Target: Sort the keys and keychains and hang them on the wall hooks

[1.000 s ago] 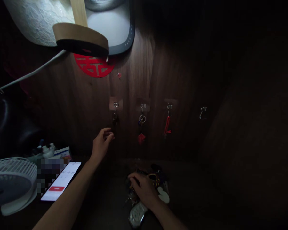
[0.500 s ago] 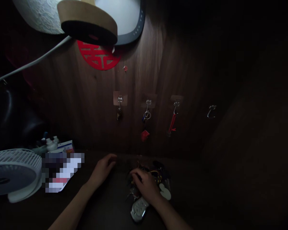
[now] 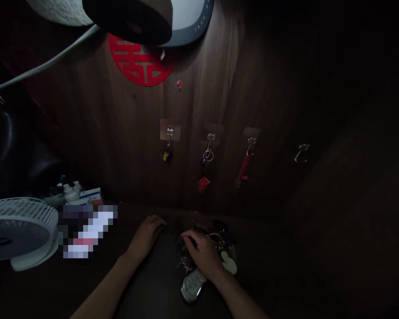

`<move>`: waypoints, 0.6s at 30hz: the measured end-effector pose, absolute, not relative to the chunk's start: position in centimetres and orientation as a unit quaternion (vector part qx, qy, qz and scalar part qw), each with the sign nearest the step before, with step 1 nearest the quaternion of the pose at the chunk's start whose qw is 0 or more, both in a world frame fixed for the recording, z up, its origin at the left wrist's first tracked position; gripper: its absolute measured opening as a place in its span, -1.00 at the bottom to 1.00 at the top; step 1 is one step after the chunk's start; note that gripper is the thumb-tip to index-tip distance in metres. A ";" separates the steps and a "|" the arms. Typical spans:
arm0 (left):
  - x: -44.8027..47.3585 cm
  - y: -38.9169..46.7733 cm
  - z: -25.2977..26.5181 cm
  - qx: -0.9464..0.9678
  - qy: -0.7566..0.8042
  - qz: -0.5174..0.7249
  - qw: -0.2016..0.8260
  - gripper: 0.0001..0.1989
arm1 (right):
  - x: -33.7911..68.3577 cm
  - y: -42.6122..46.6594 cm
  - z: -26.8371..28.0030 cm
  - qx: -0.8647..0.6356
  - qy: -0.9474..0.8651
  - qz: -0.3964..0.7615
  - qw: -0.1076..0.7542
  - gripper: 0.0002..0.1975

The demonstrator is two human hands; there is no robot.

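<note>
On the dark tabletop, my left hand (image 3: 147, 235) rests to the left of a heap of keys and key rings (image 3: 219, 237), its fingers loosely bent and the thumb apart, with nothing visible in it. My right hand (image 3: 203, 253) lies over the heap, fingers curled and thumb close to them. Whatever is between those fingertips is too dark to make out. A silver remote fob (image 3: 193, 285) sits just below the right hand. Beside the wrist is a pale, rounded tag (image 3: 229, 263). Some loose keys (image 3: 185, 262) show left of the palm.
On the wooden wall, one hook holds a yellow-tagged key (image 3: 166, 154), another a key ring (image 3: 208, 155) above a red tag (image 3: 204, 184), a third a red strap (image 3: 242, 167). A bare hook (image 3: 301, 153) is farther right. A fan (image 3: 20, 230) and small bottles (image 3: 70, 192) stand left. A lamp (image 3: 129, 20) hangs above.
The view has tilted down slightly, so the wall hooks sit higher and a little farther right. Both hands stay nearly where they were; the left fingertips sit slightly nearer the heap.
</note>
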State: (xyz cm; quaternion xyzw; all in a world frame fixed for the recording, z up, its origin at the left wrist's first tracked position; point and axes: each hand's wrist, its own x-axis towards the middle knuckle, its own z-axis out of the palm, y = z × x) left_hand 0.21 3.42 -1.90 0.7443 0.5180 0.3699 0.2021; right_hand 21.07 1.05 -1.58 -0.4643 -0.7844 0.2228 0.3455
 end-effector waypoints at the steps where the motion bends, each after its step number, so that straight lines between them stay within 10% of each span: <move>1: 0.2 3.5 -1.9 0.745 0.517 0.370 0.200 -0.80 | 21.1 1.1 -1.6 -0.464 -0.785 0.221 0.345 -0.77; 18: 1.6 2.0 0.1 0.617 0.534 0.466 0.341 -0.83 | 20.9 1.0 -1.2 -0.458 -0.779 0.232 0.361 -0.77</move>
